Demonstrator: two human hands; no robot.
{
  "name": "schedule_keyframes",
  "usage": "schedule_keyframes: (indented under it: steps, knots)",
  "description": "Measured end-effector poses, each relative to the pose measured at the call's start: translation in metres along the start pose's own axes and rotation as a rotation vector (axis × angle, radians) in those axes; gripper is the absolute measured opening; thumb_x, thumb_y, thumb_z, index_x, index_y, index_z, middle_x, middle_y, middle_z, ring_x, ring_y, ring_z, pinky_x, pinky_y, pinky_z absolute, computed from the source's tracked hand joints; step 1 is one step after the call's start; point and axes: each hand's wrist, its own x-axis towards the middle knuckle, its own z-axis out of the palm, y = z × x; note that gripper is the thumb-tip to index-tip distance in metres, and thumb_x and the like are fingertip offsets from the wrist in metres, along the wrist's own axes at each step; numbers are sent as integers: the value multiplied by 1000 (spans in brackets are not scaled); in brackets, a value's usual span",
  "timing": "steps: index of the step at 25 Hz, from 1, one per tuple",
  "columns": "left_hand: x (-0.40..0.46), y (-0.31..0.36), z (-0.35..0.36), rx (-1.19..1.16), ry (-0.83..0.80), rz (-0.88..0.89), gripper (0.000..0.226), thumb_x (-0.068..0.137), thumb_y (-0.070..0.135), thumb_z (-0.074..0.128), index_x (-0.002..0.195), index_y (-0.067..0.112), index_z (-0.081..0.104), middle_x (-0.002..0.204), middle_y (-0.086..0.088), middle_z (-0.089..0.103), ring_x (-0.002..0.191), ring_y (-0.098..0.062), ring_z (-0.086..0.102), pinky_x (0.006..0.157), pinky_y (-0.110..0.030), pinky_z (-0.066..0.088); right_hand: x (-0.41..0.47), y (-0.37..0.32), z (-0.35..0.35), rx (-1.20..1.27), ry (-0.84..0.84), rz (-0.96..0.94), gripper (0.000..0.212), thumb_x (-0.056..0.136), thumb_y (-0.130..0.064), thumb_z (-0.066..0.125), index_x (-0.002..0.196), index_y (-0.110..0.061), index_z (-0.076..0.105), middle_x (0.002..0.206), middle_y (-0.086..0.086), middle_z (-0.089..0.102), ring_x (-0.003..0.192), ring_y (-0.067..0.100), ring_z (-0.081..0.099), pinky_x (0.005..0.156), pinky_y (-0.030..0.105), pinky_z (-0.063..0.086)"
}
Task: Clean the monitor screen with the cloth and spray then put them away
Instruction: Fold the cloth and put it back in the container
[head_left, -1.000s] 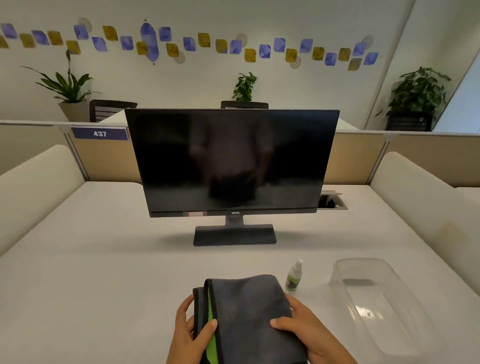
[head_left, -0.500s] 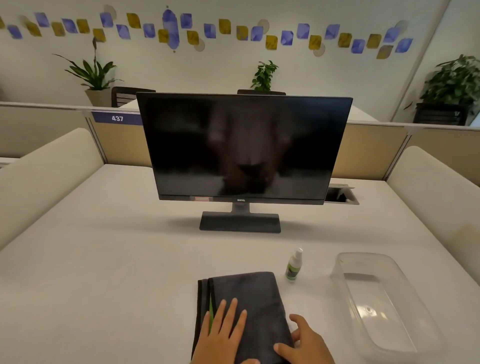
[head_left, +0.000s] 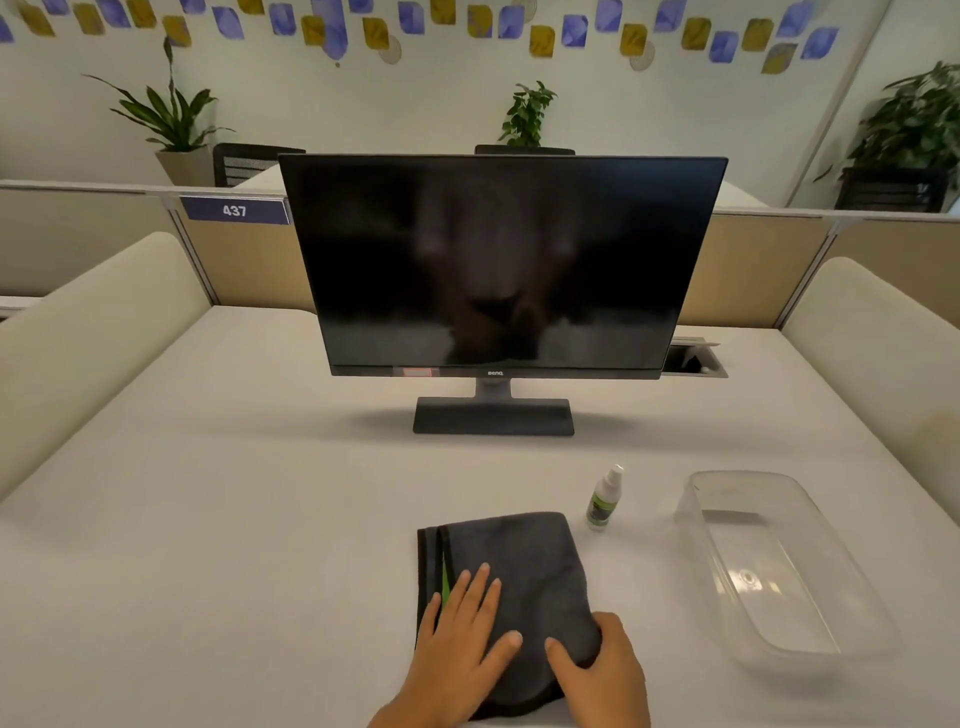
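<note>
A folded grey cloth (head_left: 524, 556) with a green inner strip lies on the white desk in front of me. My left hand (head_left: 457, 639) rests flat on its near half, fingers spread. My right hand (head_left: 602, 670) grips the cloth's near right corner, thumb on top. A small white spray bottle (head_left: 603, 500) with a green label stands upright just right of the cloth's far corner. The black monitor (head_left: 498, 260) stands on its base at the desk's middle, screen dark.
A clear plastic bin (head_left: 779, 561) sits at the right, open side up. Cream padded dividers flank the desk on both sides. A cable hatch (head_left: 691, 358) lies behind the monitor's right corner. Plants stand beyond the back partition.
The cloth went from held up by both hands to lying flat on the desk. My left hand now presses on top, and my right has shifted to the near right corner.
</note>
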Motion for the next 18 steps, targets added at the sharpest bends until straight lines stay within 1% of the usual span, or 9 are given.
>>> schedule_keyframes:
  steps: [3, 6, 8, 10, 11, 13, 14, 16, 18]
  knots:
    - [18, -13, -23, -760, -91, -244, 59, 89, 66, 28, 142, 43, 17, 150, 13, 30, 133, -5, 33, 113, -30, 27, -18, -6, 16, 58, 78, -110, 37, 76, -16, 72, 110, -17, 57, 107, 2, 64, 94, 22, 60, 82, 25, 47]
    - [33, -28, -56, -1087, -77, -391, 66, 88, 66, 21, 137, 25, 39, 125, 8, 59, 112, -7, 56, 95, -25, 41, -37, -5, 35, -60, 205, -505, 47, 59, -5, 82, 101, -18, 66, 96, -3, 69, 84, 14, 65, 74, 15, 47]
    - [40, -37, -74, -1137, -139, -406, 73, 83, 73, 17, 130, 24, 43, 119, 2, 64, 109, -14, 61, 100, -34, 41, -46, -8, 50, -229, 244, -820, 54, 56, -20, 84, 107, -22, 64, 97, -8, 70, 83, 8, 67, 84, 11, 43]
    - [46, -41, -89, -1138, -232, -414, 75, 77, 80, 23, 125, 27, 45, 119, 1, 64, 107, -18, 62, 95, -40, 43, -46, -10, 61, -306, 226, -1025, 48, 78, -27, 63, 125, -27, 53, 118, -13, 63, 88, 8, 66, 103, 6, 25]
    - [49, -40, -95, -1096, -273, -405, 73, 74, 82, 30, 123, 29, 46, 120, 3, 63, 106, -18, 62, 92, -40, 45, -43, -7, 66, -309, 221, -1099, 45, 83, -24, 62, 127, -25, 55, 124, -13, 61, 90, 9, 66, 107, 10, 22]
    - [52, -34, -100, -940, -344, -366, 70, 68, 80, 49, 119, 32, 46, 119, 8, 59, 105, -13, 60, 85, -39, 48, -41, 0, 75, -350, 256, -1192, 24, 84, -27, 67, 107, -24, 72, 111, -9, 70, 91, 11, 69, 102, 21, 38]
    - [55, -31, -100, -834, -354, -323, 66, 67, 76, 56, 115, 32, 47, 116, 10, 58, 103, -11, 58, 81, -36, 49, -42, -2, 77, -372, 265, -1212, 20, 90, -29, 58, 98, -24, 76, 106, -9, 72, 92, 11, 69, 94, 27, 46]
    - [62, -29, -92, -657, -296, -244, 43, 75, 60, 62, 103, 28, 53, 106, 7, 61, 95, -11, 58, 72, -29, 51, -44, -6, 77, -379, 228, -1209, 30, 96, -32, 47, 96, -25, 76, 105, -8, 72, 96, 11, 69, 87, 34, 55]
    - [65, -31, -85, -660, -205, -264, 23, 86, 42, 56, 93, 21, 54, 100, -4, 63, 89, -16, 58, 74, -33, 52, -44, -9, 77, -361, 211, -1245, 26, 93, -35, 52, 99, -26, 75, 109, -8, 71, 101, 11, 67, 88, 39, 54]
